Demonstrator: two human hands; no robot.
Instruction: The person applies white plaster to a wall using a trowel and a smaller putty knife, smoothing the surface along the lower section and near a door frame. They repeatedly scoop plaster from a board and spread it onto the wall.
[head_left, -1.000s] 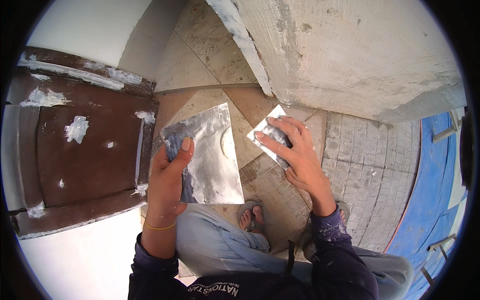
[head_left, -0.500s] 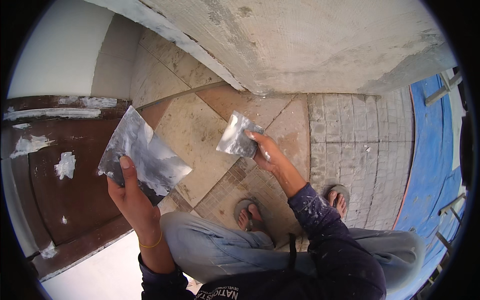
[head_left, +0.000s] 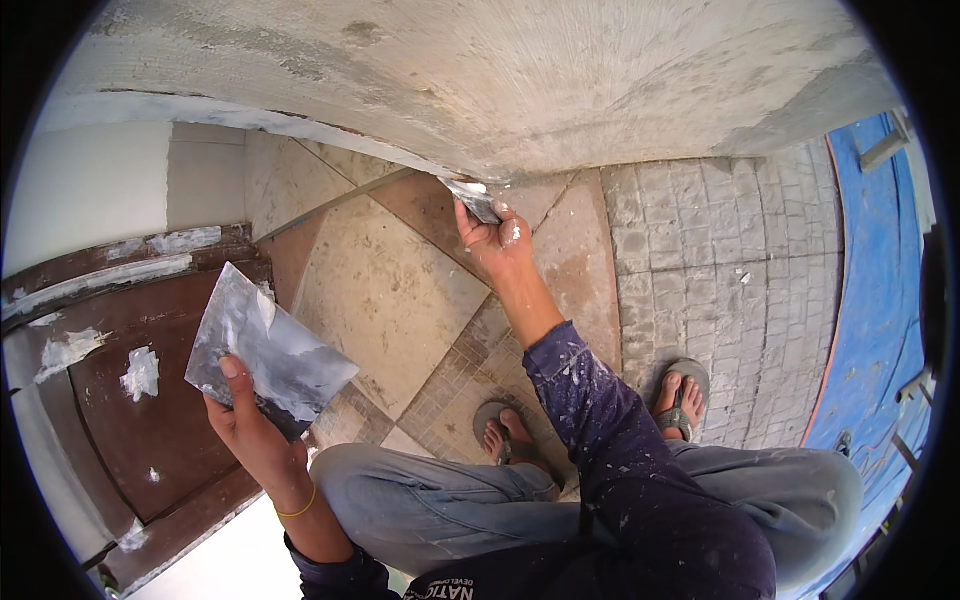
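My left hand is closed on a wide, flat grey plate, its thumb lying on top. White and grey filler paste is smeared over the plate, with a whiter lump near its upper corner. My right hand grips a smaller flat putty scraper that also carries white paste. The scraper's far edge is at the base of the rough plastered wall, near its lower corner; whether it touches the wall I cannot tell. White specks of paste stick to my right thumb and sleeve.
A brown door panel with white patches is at the left. Stone tiles and grey paving cover the floor, where my sandalled feet stand. A blue sheet and metal legs are on the right.
My right hand has moved forward to the wall's base and turned, tilting the scraper. My left hand and plate have shifted slightly down and left in view. The view has turned somewhat.
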